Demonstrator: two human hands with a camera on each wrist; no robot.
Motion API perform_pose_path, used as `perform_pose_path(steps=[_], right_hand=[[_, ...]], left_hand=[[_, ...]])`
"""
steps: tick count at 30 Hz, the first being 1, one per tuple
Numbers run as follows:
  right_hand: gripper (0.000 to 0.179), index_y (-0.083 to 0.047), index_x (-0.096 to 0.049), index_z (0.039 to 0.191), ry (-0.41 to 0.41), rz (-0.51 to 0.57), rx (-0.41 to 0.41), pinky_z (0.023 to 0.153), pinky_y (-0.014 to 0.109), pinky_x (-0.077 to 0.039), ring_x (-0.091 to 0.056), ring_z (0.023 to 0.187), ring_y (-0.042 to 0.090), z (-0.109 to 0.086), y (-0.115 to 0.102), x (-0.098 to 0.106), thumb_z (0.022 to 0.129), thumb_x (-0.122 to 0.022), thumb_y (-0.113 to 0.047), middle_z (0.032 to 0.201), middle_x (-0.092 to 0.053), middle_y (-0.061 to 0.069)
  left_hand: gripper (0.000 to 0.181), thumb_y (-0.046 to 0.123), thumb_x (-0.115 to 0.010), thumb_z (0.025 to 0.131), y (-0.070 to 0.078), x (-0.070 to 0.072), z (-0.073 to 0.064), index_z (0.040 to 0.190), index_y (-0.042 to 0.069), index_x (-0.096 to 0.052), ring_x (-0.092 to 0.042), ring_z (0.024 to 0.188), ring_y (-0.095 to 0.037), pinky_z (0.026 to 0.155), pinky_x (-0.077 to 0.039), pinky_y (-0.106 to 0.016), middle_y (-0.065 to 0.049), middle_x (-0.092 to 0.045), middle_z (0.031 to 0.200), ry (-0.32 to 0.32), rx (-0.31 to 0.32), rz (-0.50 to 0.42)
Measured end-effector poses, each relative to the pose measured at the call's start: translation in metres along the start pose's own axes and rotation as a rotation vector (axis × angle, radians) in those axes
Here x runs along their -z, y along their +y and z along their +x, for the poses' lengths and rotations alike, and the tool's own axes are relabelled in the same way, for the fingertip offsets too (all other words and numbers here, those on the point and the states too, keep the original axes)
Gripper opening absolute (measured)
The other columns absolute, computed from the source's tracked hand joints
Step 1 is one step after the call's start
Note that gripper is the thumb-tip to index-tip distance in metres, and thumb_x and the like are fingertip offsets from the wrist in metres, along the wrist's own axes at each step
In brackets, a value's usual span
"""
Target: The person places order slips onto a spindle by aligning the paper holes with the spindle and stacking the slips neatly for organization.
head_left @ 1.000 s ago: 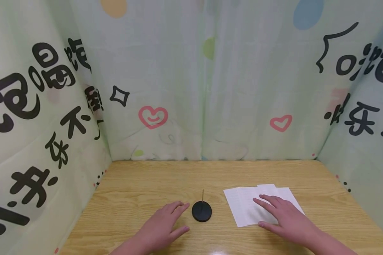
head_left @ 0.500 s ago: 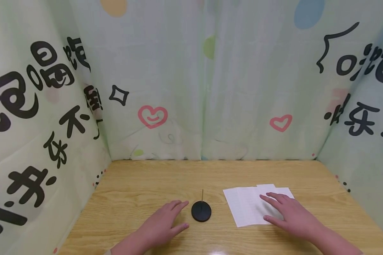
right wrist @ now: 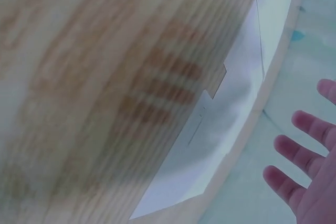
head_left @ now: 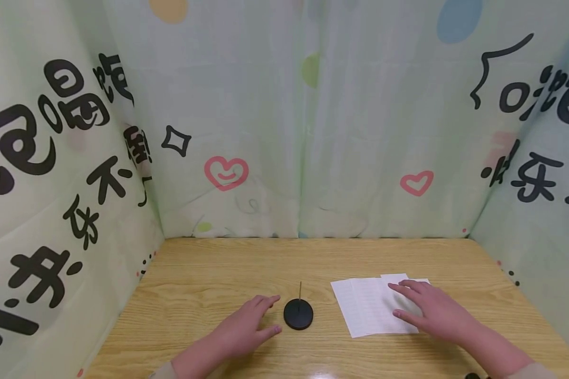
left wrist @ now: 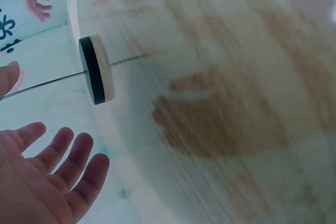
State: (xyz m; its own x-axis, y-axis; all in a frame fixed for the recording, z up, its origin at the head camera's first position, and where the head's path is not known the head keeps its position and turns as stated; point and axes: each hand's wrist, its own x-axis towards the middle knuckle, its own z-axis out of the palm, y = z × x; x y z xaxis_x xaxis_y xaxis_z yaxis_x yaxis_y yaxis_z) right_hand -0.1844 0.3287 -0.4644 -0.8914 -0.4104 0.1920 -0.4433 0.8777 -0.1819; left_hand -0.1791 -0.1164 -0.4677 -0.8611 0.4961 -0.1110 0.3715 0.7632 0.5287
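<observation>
A round black base with a thin upright rod (head_left: 298, 315) stands on the wooden table near the middle, much like a bill spike. Just left of it is my left hand (head_left: 244, 329), fingers spread and apart from it; the left wrist view shows the palm (left wrist: 31, 182) with nothing in it. Several overlapping white paper sheets (head_left: 365, 308) lie to the right of the base. Over their right part my right hand (head_left: 436, 310) hovers with extended fingers, hiding some of the paper. The right wrist view shows a gap between its fingers (right wrist: 296, 153) and the sheets.
The wooden table (head_left: 227, 263) is bounded at the back and both sides by pale curtains (head_left: 265, 105) with black lettering and pink hearts. A small dark object (head_left: 472, 376) shows partly at the bottom edge, beside the right wrist.
My right hand has shifted right and slightly away over the sheets. My left hand stays almost in place beside the black base. The base and papers have not moved.
</observation>
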Motion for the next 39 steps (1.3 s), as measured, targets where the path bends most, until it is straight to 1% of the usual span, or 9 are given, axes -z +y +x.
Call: perform_pose_path(steps=[4, 7, 12, 15, 20, 22, 28, 35, 39], right_hand=[[0.058, -0.018, -0.06, 0.136, -0.029, -0.003, 0.0, 0.097, 0.062, -0.039, -0.053, 0.122, 0.04, 0.006, -0.001, 0.003, 0.092, -0.063, -0.055, 0.13, -0.058, 0.01], [0.058, -0.018, -0.06, 0.136, -0.047, -0.005, 0.006, 0.096, 0.062, -0.039, -0.055, 0.12, 0.037, 0.011, -0.001, 0.004, 0.092, -0.061, -0.056, 0.13, -0.059, 0.009], [0.057, -0.018, -0.061, 0.136, -0.039, -0.014, 0.027, 0.095, 0.06, -0.041, -0.057, 0.117, 0.033, 0.016, -0.001, 0.002, 0.093, -0.061, -0.056, 0.128, -0.06, 0.007], [0.057, -0.018, -0.06, 0.136, -0.047, -0.021, 0.031, 0.095, 0.059, -0.041, -0.057, 0.116, 0.034, 0.02, -0.001, 0.002, 0.093, -0.06, -0.056, 0.127, -0.06, 0.007], [0.059, -0.017, -0.061, 0.135, -0.101, -0.019, 0.023, 0.092, 0.06, -0.042, -0.056, 0.115, 0.036, 0.028, 0.0, 0.003, 0.093, -0.059, -0.058, 0.127, -0.059, 0.009], [0.059, -0.017, -0.061, 0.135, -0.12, -0.024, 0.018, 0.093, 0.06, -0.042, -0.056, 0.115, 0.037, 0.032, 0.0, 0.003, 0.093, -0.058, -0.059, 0.128, -0.058, 0.01], [0.06, -0.016, -0.062, 0.133, -0.127, -0.03, 0.011, 0.093, 0.06, -0.042, -0.057, 0.114, 0.036, 0.038, 0.003, 0.001, 0.093, -0.057, -0.06, 0.126, -0.059, 0.01], [0.063, -0.014, -0.062, 0.133, -0.142, -0.029, 0.003, 0.092, 0.061, -0.042, -0.057, 0.113, 0.037, 0.042, 0.005, -0.001, 0.093, -0.055, -0.062, 0.125, -0.059, 0.011], [0.063, -0.014, -0.063, 0.132, -0.138, -0.025, 0.003, 0.092, 0.061, -0.042, -0.057, 0.114, 0.038, 0.044, 0.007, -0.003, 0.093, -0.055, -0.062, 0.125, -0.06, 0.012]], left_hand=[[0.071, 0.057, -0.057, 0.095, -0.001, 0.0, 0.003, 0.153, 0.023, -0.035, -0.054, 0.119, -0.016, 0.096, -0.047, -0.045, 0.003, -0.05, 0.136, -0.016, 0.006, -0.013], [0.072, 0.056, -0.058, 0.095, 0.0, 0.0, 0.005, 0.154, 0.022, -0.034, -0.054, 0.12, -0.017, 0.097, -0.046, -0.045, 0.002, -0.052, 0.133, -0.024, 0.002, -0.016], [0.074, 0.058, -0.056, 0.095, 0.0, -0.001, 0.008, 0.155, 0.022, -0.033, -0.055, 0.117, -0.016, 0.094, -0.047, -0.044, 0.003, -0.053, 0.129, -0.041, -0.002, -0.002], [0.075, 0.06, -0.055, 0.094, -0.001, -0.002, 0.01, 0.155, 0.023, -0.033, -0.055, 0.114, -0.013, 0.092, -0.048, -0.042, 0.005, -0.053, 0.127, -0.054, 0.004, 0.001], [0.073, 0.057, -0.059, 0.094, -0.002, -0.004, 0.014, 0.154, 0.023, -0.035, -0.056, 0.108, -0.011, 0.09, -0.048, -0.04, 0.005, -0.054, 0.123, -0.061, -0.007, -0.014], [0.071, 0.055, -0.06, 0.094, -0.003, -0.004, 0.016, 0.153, 0.023, -0.036, -0.056, 0.102, -0.01, 0.087, -0.048, -0.039, 0.005, -0.055, 0.121, -0.063, -0.011, -0.026], [0.07, 0.05, -0.065, 0.093, -0.003, -0.004, 0.021, 0.151, 0.022, -0.039, -0.051, 0.082, -0.006, 0.08, -0.046, -0.034, 0.004, -0.056, 0.117, -0.072, 0.0, -0.075], [0.068, 0.046, -0.067, 0.093, -0.005, -0.006, 0.027, 0.15, 0.021, -0.04, -0.053, 0.083, -0.006, 0.078, -0.046, -0.034, 0.005, -0.057, 0.114, -0.087, 0.037, -0.14], [0.067, 0.044, -0.068, 0.093, -0.007, -0.008, 0.029, 0.15, 0.02, -0.041, -0.054, 0.077, -0.009, 0.073, -0.045, -0.032, 0.005, -0.057, 0.111, -0.087, 0.044, -0.185]])
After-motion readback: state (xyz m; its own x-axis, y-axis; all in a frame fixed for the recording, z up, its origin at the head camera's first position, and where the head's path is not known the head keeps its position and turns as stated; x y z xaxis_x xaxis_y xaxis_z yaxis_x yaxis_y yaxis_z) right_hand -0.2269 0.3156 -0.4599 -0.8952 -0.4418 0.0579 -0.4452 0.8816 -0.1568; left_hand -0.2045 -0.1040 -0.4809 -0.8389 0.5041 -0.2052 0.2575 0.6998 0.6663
